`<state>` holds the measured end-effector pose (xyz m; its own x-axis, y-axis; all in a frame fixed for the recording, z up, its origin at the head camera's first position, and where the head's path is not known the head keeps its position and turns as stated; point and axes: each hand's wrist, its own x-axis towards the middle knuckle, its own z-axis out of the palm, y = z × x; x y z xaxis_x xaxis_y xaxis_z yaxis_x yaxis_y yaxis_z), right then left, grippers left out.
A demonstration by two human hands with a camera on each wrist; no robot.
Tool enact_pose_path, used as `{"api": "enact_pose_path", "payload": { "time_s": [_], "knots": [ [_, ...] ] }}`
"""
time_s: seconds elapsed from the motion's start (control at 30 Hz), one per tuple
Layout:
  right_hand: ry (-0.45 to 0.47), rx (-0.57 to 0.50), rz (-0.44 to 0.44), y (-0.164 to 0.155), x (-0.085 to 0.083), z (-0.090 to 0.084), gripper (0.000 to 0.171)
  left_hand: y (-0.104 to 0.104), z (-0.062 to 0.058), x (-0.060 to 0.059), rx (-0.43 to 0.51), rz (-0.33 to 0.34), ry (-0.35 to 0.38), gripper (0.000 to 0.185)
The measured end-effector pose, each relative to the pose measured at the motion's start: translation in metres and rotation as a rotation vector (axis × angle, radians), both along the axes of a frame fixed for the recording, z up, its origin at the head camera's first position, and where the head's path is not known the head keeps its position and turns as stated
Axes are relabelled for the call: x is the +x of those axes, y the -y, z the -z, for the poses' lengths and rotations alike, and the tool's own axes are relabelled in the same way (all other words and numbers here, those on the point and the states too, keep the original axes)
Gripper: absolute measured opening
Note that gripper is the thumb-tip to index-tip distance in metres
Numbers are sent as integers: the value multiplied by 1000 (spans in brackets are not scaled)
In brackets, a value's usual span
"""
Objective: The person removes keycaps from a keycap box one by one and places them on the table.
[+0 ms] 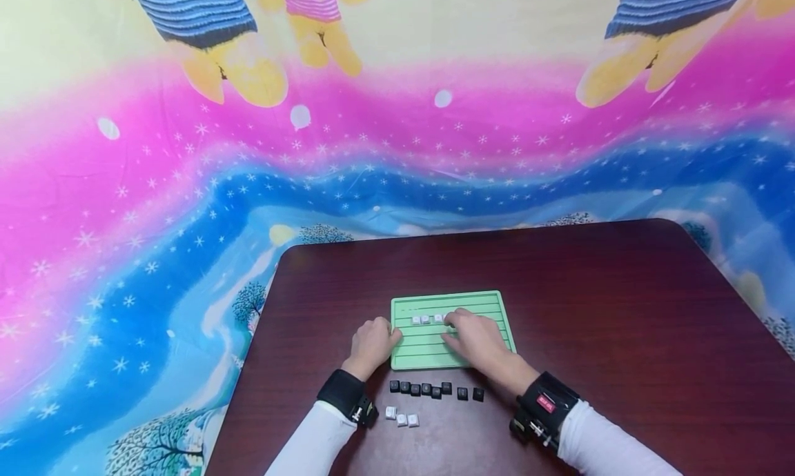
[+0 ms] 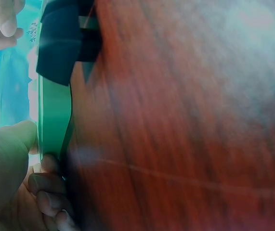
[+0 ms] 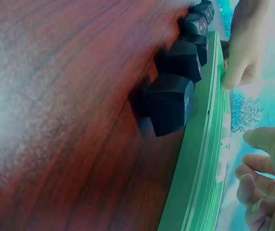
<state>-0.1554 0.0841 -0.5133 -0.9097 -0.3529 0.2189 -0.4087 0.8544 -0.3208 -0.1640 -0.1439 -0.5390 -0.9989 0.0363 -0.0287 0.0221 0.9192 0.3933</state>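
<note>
A light green ridged tray (image 1: 435, 352) lies on the table. My left hand (image 1: 371, 343) grips its left edge; in the left wrist view the thumb (image 2: 24, 134) is over the rim and the fingers (image 2: 50, 202) are curled at the side. Several white keycaps (image 1: 425, 319) sit in a row on one of the tray's upper ridges. Over the tray's right part is my right hand (image 1: 481, 341), its index fingertip right at the rightmost white keycap. The right wrist view shows its thumb (image 3: 262, 137) apart from loosely bent fingers (image 3: 257, 180).
In front of the tray, several black keycaps (image 1: 426, 389) form an uneven row on the dark wooden table (image 1: 621, 324). Nearer to me lie three white keycaps (image 1: 401, 419). A colourful printed cloth (image 1: 397, 152) hangs behind the table's far edge.
</note>
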Motion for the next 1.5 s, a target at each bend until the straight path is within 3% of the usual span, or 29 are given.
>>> {"api": "enact_pose_path", "payload": {
  "time_s": [1.17, 1.5],
  "knots": [
    [88, 44, 65, 4, -27, 3, 28, -1, 1, 0, -6, 0, 5, 54],
    [123, 76, 65, 4, -31, 7, 16, -1, 0, 0, -12, -6, 14, 53]
  ]
}}
